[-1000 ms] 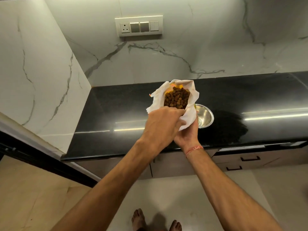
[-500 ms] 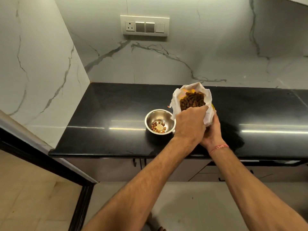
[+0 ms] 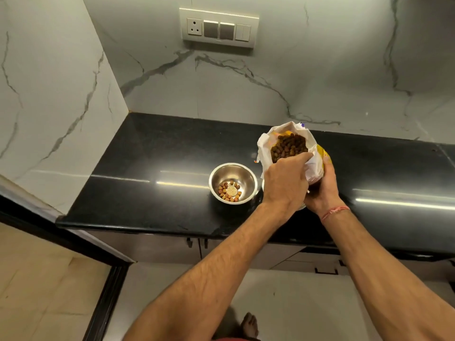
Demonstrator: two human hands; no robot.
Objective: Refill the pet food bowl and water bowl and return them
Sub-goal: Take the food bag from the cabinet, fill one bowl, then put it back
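The steel food bowl (image 3: 233, 183) sat right of centre in the frame on the black countertop (image 3: 147, 168), near its front edge, with only a thin ring of kibble (image 3: 227, 191) around its bottom. Just right of it, the open pet food bag (image 3: 288, 148) was held above the counter, its white mouth folded back and brown pellets heaped inside. The left hand (image 3: 286, 183) gripped the near lip of the bag, fingers curled over the edge, while the right hand (image 3: 322, 190) clamped the bag's lower side from beneath; the two hands were pressed close together on it. A sliver of a second steel rim (image 3: 302, 206) showed below the hands, most likely the water bowl, though it was too hidden to be sure.

Compared with half a second earlier, the bag and hands held much the same place beside the bowl, and the kibble in the bowl looked no deeper. A second ago the bag covered most of a bowl; it then stood clear to the right. So pouring seemed paused or not properly begun, and the food refill looked barely started, with water and the return still to do.

At upper centre, a switch panel (image 3: 219, 28) sat on the marble wall (image 3: 320, 70); a bare foot (image 3: 250, 324) showed at the bottom edge.
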